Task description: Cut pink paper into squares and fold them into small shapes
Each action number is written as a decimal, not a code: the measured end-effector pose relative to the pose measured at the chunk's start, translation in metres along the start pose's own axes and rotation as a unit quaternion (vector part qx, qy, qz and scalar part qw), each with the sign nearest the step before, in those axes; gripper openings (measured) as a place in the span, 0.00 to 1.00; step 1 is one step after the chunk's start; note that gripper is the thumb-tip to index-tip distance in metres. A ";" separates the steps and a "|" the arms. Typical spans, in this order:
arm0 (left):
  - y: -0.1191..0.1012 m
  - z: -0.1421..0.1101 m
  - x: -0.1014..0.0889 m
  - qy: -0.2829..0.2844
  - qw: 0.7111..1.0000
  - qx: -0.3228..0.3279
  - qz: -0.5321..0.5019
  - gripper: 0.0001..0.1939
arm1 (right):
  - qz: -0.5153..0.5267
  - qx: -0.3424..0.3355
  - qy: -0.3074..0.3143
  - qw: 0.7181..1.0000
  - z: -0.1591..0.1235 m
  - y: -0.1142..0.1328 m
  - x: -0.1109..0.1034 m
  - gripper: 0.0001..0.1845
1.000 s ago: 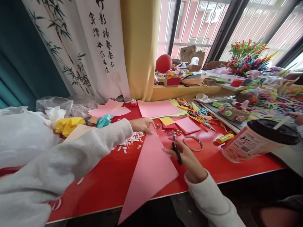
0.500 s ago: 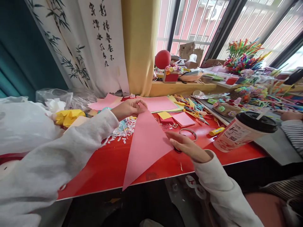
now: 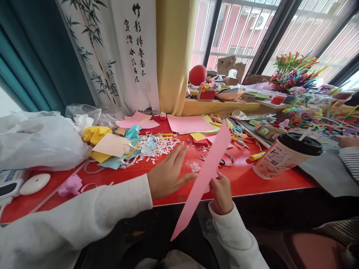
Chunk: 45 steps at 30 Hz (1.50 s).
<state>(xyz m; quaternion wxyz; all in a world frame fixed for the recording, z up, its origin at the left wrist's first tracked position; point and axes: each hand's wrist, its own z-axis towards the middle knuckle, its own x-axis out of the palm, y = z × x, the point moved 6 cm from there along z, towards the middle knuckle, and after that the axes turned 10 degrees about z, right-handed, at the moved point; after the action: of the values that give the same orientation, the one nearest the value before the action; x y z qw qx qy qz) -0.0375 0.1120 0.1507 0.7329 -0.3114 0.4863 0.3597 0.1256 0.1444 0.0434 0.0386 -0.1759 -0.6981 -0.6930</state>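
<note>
Pink paper point(image 3: 208, 168) is pinched by the right hand point(image 3: 222, 191), left hand point(image 3: 167, 173) open beside it: seemingly a repositioning step, next needing a two-handed hold.

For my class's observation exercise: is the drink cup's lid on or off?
On: the black lid covers the top of the cup, and a pale straw pokes up from it. How full it is, I cannot tell.
</note>
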 end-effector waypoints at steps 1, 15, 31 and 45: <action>-0.011 -0.009 -0.005 -0.035 0.999 0.005 0.024 0.40 | -0.010 -0.011 -0.018 1.000 -0.001 0.002 -0.001 0.16; -0.019 0.007 0.001 0.094 0.992 0.080 -0.015 0.34 | 0.093 -0.132 -0.070 0.984 -0.033 0.027 0.011 0.19; 0.076 -0.087 0.059 -0.159 0.692 -0.409 -0.573 0.13 | 0.069 -0.005 0.050 0.996 -0.015 0.014 -0.014 0.17; 0.036 -0.133 0.082 -0.383 0.639 -0.546 -0.384 0.19 | 0.130 -0.042 0.222 0.966 -0.048 0.005 0.031 0.49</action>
<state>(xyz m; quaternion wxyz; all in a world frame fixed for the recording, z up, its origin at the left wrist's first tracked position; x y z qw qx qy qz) -0.1104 0.0432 0.0262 0.6228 -0.6478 -0.2858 0.3329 0.0895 0.1033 0.0590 0.2746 -0.1081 -0.6136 -0.7324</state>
